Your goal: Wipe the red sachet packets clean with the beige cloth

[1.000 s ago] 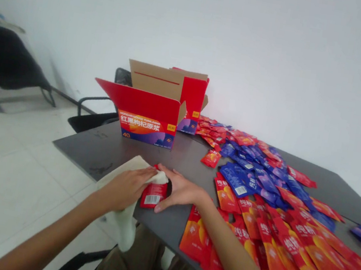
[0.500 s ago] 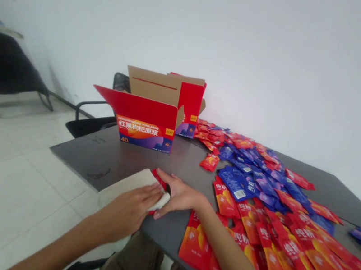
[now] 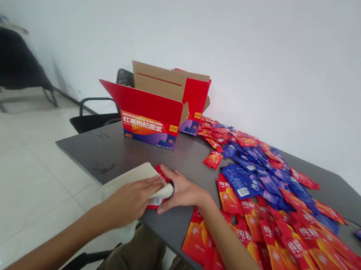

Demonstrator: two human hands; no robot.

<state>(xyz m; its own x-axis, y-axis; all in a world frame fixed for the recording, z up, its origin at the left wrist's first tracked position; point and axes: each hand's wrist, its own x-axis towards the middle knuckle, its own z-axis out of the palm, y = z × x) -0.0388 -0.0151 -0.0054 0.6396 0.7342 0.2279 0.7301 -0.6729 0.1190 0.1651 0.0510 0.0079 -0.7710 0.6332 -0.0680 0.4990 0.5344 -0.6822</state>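
Observation:
A pale cloth (image 3: 125,180) lies under my left hand (image 3: 132,197), whose fingers press a fold of it onto a red pouch (image 3: 155,201). Most of that pouch is hidden by the cloth and hands; a barcode shows near its lower edge. My right hand (image 3: 183,192) curves around the pouch's right side, holding it against the table, thumb at the near corner and fingers at the far one. Close by my right forearm are several red pouches (image 3: 198,240), spread along the near edge of the table.
Two open cartons, a nearer one (image 3: 150,123) and one behind it (image 3: 196,96), stand at the back left of the grey table (image 3: 103,148). Blue pouches (image 3: 241,181) and more red ones are heaped to the right. A black chair (image 3: 91,121) is beyond the left edge.
My left hand has moved the cloth slightly across the pouch, uncovering the barcode. My right hand keeps its hold. The whole view has shifted a little.

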